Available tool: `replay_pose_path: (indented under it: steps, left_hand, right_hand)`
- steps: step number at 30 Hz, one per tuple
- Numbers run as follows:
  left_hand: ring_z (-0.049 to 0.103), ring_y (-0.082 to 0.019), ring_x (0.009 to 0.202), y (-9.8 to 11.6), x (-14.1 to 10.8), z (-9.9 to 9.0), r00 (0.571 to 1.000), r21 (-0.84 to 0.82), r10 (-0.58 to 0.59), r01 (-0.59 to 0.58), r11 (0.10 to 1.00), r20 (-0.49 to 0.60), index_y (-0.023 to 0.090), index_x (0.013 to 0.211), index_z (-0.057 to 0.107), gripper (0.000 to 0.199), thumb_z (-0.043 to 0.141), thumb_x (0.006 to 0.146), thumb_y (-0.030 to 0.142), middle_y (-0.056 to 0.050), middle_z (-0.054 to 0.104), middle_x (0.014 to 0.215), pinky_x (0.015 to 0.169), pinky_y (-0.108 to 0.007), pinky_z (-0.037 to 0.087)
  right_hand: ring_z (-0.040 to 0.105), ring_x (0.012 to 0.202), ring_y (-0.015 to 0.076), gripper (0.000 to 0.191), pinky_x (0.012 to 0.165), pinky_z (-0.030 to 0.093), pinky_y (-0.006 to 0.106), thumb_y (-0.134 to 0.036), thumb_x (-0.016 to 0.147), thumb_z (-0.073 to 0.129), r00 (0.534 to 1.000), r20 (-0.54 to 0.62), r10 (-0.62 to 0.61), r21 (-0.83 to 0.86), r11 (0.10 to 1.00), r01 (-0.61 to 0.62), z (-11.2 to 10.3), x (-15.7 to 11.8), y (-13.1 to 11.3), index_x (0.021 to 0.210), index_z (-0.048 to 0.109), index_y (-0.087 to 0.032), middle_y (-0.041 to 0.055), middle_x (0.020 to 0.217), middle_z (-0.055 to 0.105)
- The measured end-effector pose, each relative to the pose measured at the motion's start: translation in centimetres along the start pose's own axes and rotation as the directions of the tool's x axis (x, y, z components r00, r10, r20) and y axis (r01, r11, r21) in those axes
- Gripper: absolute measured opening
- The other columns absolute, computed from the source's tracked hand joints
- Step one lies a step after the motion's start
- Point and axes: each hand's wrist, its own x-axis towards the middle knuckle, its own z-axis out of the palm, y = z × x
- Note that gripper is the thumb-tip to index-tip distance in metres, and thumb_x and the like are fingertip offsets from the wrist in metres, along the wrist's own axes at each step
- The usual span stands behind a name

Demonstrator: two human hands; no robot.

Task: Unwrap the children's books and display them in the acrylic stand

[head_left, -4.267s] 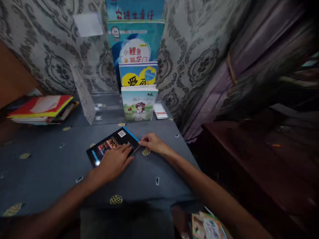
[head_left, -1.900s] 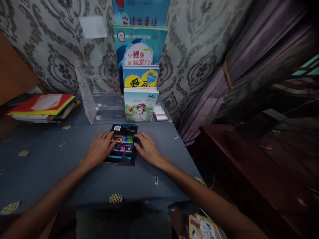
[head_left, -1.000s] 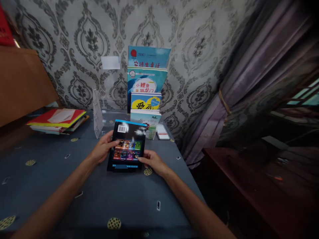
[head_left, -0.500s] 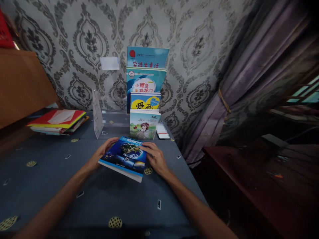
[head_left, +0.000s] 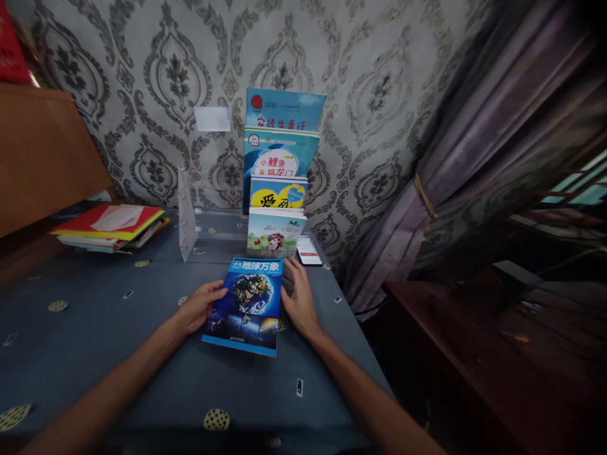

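your left hand (head_left: 203, 308) has the blue book (head_left: 251, 303) gripped at its 9 o'clock edge, thumb on top of the cover. your right hand (head_left: 300, 300) is against the book's 3 o'clock edge, fingers stretched toward 12; whether it pinches the book, you cannot tell from here. book is between your 2 hands, front cover up, globe picture in the middle, title strip at 12, 3 small pictures plainly seen near 6. rests on or just over the table (head_left: 265, 404); contact unclear.

clock readings taken from the book:

- 12 o'clock: clear stand (head_left: 187, 218) with 4 covers showing in steps, rising toward the back. lowest is the pale green book (head_left: 272, 235), girl and butterfly on it, just beyond your blue one.
- 1 o'clock: phone (head_left: 310, 253), flat on the table beside the stand, screen partly blurred.
- 10 o'clock: stack of books (head_left: 85, 243), red and yellow on top, loose paper (head_left: 117, 218) over the red.
- 2 o'clock: purple curtain (head_left: 403, 221), tied in.
- 4 o'clock: dark red-brown surface (head_left: 455, 360), well apart, details too dim to read.
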Motion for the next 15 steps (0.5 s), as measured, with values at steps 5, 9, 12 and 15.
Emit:
replay_pose_path:
  steps: [5,9,12,15]
  left_hand:
    - [0.073,-0.018,0.075,-0.7,-0.4,0.1,0.998,-0.016,0.055,-0.055,0.998,0.035,0.013,0.100,0.067,0.045,0.089,0.065,0.029,-0.008,0.077,0.095,0.070,-0.026,0.060]
    - [0.073,-0.017,0.076,-0.7,-0.6,0.0,0.997,-0.006,0.082,-0.082,0.997,0.004,0.015,0.101,0.066,0.048,0.090,0.063,0.033,-0.007,0.077,0.095,0.070,-0.025,0.059]
    - [0.072,-0.016,0.073,-0.6,-0.6,0.0,0.995,0.011,0.096,-0.096,0.995,-0.007,0.016,0.100,0.066,0.046,0.089,0.064,0.034,-0.005,0.076,0.094,0.069,-0.026,0.059]
    - [0.070,-0.015,0.072,-0.4,-0.2,0.3,0.992,0.034,0.127,-0.126,0.991,-0.019,0.017,0.101,0.065,0.048,0.089,0.063,0.035,-0.004,0.075,0.092,0.069,-0.025,0.058]
  right_hand:
    - [0.059,0.059,0.0157,0.054,0.047,0.046,0.025,-0.071,0.077,0.060,0.846,0.210,0.490,0.357,0.767,-0.533,0.4,0.6,-0.4,0.086,0.065,-0.018,0.0026,0.069,0.062]
    - [0.045,0.044,0.0073,0.054,0.038,0.032,0.018,-0.069,0.064,0.076,0.715,0.483,0.505,0.363,0.627,-0.689,0.3,0.6,-1.4,0.079,0.061,-0.018,-0.0055,0.057,0.053]
    - [0.046,0.046,0.0067,0.053,0.038,0.032,0.018,-0.063,0.064,0.080,0.664,0.606,0.438,0.301,0.646,-0.701,-0.1,0.5,-1.9,0.087,0.065,-0.018,-0.0048,0.062,0.059]
    - [0.044,0.045,0.0062,0.053,0.038,0.031,0.018,-0.063,0.064,0.080,0.672,0.623,0.400,0.284,0.685,-0.671,-0.6,0.7,-1.8,0.088,0.066,-0.017,-0.0045,0.063,0.059]
